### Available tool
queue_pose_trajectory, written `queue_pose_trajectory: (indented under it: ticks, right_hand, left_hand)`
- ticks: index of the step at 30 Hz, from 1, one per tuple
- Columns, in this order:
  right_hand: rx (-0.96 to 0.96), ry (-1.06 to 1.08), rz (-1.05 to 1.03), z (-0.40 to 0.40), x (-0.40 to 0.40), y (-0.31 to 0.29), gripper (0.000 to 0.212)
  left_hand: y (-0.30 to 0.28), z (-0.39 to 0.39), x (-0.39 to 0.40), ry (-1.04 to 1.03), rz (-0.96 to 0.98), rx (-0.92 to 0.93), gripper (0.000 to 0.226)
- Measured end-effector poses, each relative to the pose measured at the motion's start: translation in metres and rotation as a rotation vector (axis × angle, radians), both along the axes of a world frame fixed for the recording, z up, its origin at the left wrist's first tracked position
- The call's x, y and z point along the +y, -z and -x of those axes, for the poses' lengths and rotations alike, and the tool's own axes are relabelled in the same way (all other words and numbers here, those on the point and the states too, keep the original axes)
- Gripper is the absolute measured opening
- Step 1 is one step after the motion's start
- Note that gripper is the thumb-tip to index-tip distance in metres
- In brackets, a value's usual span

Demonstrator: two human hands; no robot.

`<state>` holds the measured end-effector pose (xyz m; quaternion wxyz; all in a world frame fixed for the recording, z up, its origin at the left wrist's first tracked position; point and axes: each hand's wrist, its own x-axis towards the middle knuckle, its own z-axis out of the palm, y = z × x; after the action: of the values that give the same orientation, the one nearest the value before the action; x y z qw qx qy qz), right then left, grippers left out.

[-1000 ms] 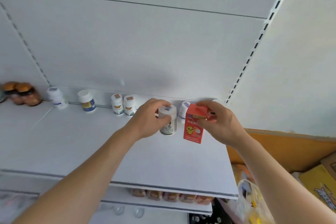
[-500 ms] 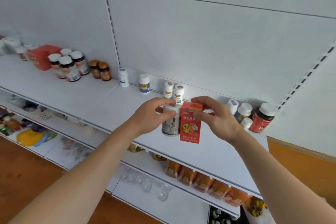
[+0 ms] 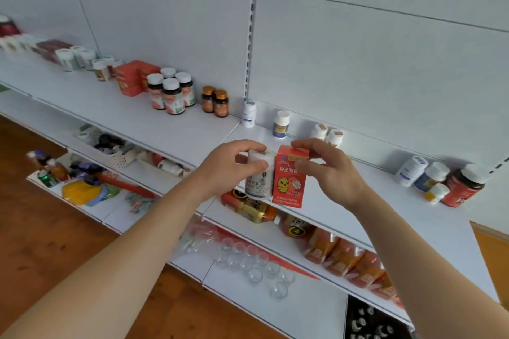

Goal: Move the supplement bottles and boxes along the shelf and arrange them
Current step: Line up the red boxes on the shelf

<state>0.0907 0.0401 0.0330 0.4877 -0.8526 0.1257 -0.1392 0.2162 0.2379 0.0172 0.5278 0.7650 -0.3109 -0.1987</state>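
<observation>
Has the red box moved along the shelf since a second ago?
Yes. The red box, held in the right hand, has gone leftward, away from the blue-capped white bottle it stood beside, which stays by the back panel.

A single head-worn, wide-angle view is given, aimed forward and down onto the white shelf from close range. The shelving is seen obliquely, receding to the left, with lower shelves and wooden floor included.

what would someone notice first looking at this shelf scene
Two hands meet mid-frame: the left hand grips a white bottle, the right hand pinches a red box with a yellow chick, held side by side over the white shelf. Behind them, dark bottles with white caps cluster by orange boxes.
</observation>
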Motion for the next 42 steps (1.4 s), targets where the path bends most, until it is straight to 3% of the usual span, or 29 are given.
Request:
queue_pose_trajectory:
  ticks: [9,20,28,42]
  right_hand:
    - [0.022,-0.103,0.038,-0.085,0.056,0.000,0.027]
    - [-0.010,-0.251,-0.024,-0.244,0.073,0.009,0.029]
    - [-0.009,-0.358,0.065,-0.339,0.114,0.007,0.035]
    - [0.052,-0.201,0.144,-0.445,0.207,0.012,0.042]
  left_hand:
    - [0.004,-0.067,0.068,-0.083,0.021,0.012,0.032]
    - [-0.006,-0.188,0.099,-0.252,0.006,0.011,0.028]
    - [0.000,-0.262,0.146,-0.363,0.037,0.065,0.024]
    - [0.017,-0.411,0.229,-0.212,-0.013,0.059,0.020]
